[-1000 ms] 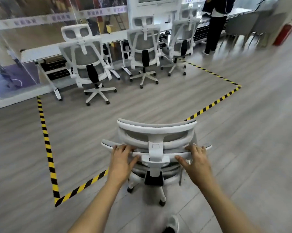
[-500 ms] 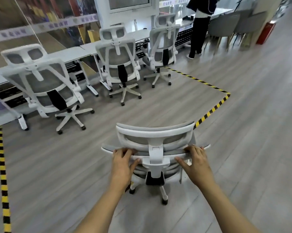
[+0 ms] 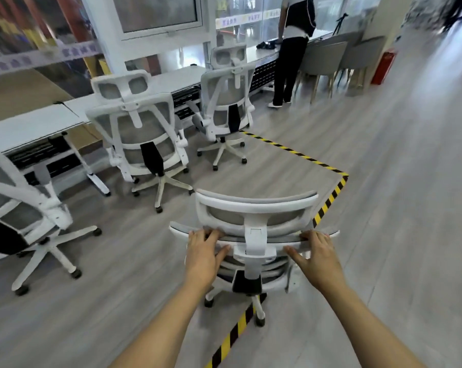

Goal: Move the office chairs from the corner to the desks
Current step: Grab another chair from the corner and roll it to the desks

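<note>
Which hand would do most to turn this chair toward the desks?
Probably the right hand: it grips the white mesh-backed chair at the end farthest from the white desks, so pushing swings it leftward.

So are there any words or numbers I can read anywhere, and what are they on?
Strip on the left glass wall: purple characters, too blurred to read.
Strip on the far glass: coloured characters, too small and blurred to read.
Office chair in front, red box: no text that can be read.
Nothing here can be quoted.
</note>
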Motion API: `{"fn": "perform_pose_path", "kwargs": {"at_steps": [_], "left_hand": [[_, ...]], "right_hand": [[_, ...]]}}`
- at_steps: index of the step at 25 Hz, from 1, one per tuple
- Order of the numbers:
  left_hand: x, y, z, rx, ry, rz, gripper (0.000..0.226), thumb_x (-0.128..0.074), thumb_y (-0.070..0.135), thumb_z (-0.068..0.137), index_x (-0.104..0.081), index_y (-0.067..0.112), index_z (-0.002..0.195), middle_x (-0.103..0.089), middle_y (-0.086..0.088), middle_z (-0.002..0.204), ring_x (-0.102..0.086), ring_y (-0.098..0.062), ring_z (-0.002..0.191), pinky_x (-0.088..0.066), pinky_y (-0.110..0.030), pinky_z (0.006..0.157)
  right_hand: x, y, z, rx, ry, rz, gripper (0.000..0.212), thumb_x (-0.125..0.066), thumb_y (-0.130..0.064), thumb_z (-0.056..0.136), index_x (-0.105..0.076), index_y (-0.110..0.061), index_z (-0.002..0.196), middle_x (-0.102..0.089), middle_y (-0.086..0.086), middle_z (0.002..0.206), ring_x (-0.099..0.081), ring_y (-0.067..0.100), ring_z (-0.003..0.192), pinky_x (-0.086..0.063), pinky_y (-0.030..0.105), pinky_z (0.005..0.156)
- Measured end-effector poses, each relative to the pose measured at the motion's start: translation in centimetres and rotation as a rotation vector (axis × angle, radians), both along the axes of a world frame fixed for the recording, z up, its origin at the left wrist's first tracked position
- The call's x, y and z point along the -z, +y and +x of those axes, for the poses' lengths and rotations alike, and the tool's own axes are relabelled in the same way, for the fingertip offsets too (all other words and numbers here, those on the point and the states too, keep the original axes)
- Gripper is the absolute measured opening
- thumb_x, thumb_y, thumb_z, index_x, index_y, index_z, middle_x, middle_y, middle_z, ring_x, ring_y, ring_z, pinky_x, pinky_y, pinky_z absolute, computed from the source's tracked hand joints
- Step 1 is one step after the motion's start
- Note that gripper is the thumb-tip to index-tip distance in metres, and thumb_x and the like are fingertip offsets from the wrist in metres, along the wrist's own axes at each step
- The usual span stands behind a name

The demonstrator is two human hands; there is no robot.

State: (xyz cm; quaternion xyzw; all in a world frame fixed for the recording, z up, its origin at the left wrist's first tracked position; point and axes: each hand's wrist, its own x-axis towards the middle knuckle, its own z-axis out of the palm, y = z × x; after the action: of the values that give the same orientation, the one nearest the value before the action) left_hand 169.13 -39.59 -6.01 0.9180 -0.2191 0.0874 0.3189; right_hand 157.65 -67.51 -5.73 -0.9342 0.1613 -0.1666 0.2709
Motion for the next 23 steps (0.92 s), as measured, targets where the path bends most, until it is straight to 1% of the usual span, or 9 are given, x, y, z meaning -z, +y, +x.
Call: {"fn": "perform_pose_path", "kwargs": {"at_steps": [2,4,6,9,11,14,17,20,23], "left_hand": [[-0.1,-3.8,6.1,0.011,-0.013,0.048,0.027,-0.067,0.041,0.088,-0.064,0.027,0.111,-0.058,-0.001,0.111,-0.046,-0.025,0.108,-0.044,-0.045,0.097],[0.0,-7.4,12.3,0.019,-0.024,0.077,0.027,-0.064,0.044,0.089,-0.063,0.026,0.11,-0.057,-0.001,0.114,-0.046,-0.026,0.11,-0.044,-0.043,0.097],[0.2,-11.0,18.4,0.049,-0.04,0.055,0.028,-0.063,0.046,0.09,-0.063,0.025,0.109,-0.056,0.0,0.114,-0.045,-0.025,0.109,-0.042,-0.04,0.096],[0.5,-17.2,26.7,0.069,-0.06,0.049,0.028,-0.063,0.045,0.091,-0.061,0.023,0.107,-0.054,0.0,0.114,-0.045,-0.023,0.108,-0.04,-0.042,0.101],[0.0,-21.4,31.7,0.055,-0.04,0.052,0.027,-0.064,0.044,0.091,-0.06,0.023,0.107,-0.054,0.0,0.116,-0.045,-0.024,0.11,-0.042,-0.044,0.102],[-0.6,-27.7,39.3,0.077,-0.012,0.062,0.025,-0.063,0.041,0.091,-0.059,0.024,0.109,-0.054,0.0,0.12,-0.046,-0.026,0.115,-0.043,-0.046,0.1],[-0.6,-32.9,46.4,0.101,0.013,0.021,0.025,-0.063,0.032,0.091,-0.058,0.022,0.113,-0.054,-0.004,0.123,-0.045,-0.028,0.118,-0.04,-0.05,0.104],[-0.6,-38.1,53.5,0.094,0.047,-0.016,0.025,-0.065,0.034,0.091,-0.061,0.021,0.112,-0.054,-0.003,0.122,-0.043,-0.027,0.122,-0.038,-0.049,0.107],[0.1,-42.2,60.0,0.103,0.036,-0.042,0.026,-0.061,0.04,0.091,-0.061,0.022,0.109,-0.053,-0.001,0.121,-0.044,-0.026,0.121,-0.04,-0.048,0.105]], "right_hand": [[-0.3,-3.4,5.5,0.031,0.02,0.032,0.056,-0.06,-0.07,0.08,-0.056,-0.023,0.11,-0.057,-0.005,0.113,-0.046,0.019,0.114,-0.047,0.04,0.097],[-0.4,-6.6,11.0,0.055,0.003,0.045,0.052,-0.064,-0.068,0.08,-0.055,-0.025,0.108,-0.054,-0.008,0.11,-0.045,0.017,0.112,-0.047,0.039,0.095],[-0.1,-10.1,16.3,0.079,-0.037,0.049,0.049,-0.066,-0.065,0.08,-0.055,-0.025,0.107,-0.053,-0.01,0.107,-0.044,0.015,0.11,-0.047,0.038,0.093],[0.6,-16.4,24.2,0.106,-0.065,0.014,0.049,-0.067,-0.063,0.081,-0.056,-0.022,0.105,-0.057,-0.006,0.105,-0.045,0.017,0.109,-0.048,0.041,0.092],[0.4,-20.3,29.4,0.12,-0.059,0.011,0.05,-0.066,-0.064,0.081,-0.056,-0.022,0.106,-0.058,-0.004,0.106,-0.045,0.017,0.109,-0.048,0.045,0.097],[0.0,-26.4,37.1,0.114,-0.028,-0.048,0.05,-0.064,-0.063,0.083,-0.058,-0.021,0.108,-0.06,-0.002,0.107,-0.044,0.016,0.109,-0.044,0.049,0.103],[-0.4,-32.2,43.9,0.095,0.037,-0.015,0.047,-0.058,-0.06,0.088,-0.057,-0.02,0.113,-0.06,0.0,0.114,-0.046,0.021,0.113,-0.044,0.046,0.101],[-0.7,-37.3,50.5,0.087,0.055,0.005,0.043,-0.058,-0.055,0.09,-0.057,-0.021,0.115,-0.059,-0.001,0.116,-0.048,0.023,0.115,-0.043,0.041,0.099],[-0.4,-40.9,56.4,0.12,0.079,0.009,0.042,-0.057,-0.056,0.091,-0.056,-0.023,0.118,-0.057,-0.003,0.119,-0.046,0.02,0.118,-0.044,0.041,0.101]]}}
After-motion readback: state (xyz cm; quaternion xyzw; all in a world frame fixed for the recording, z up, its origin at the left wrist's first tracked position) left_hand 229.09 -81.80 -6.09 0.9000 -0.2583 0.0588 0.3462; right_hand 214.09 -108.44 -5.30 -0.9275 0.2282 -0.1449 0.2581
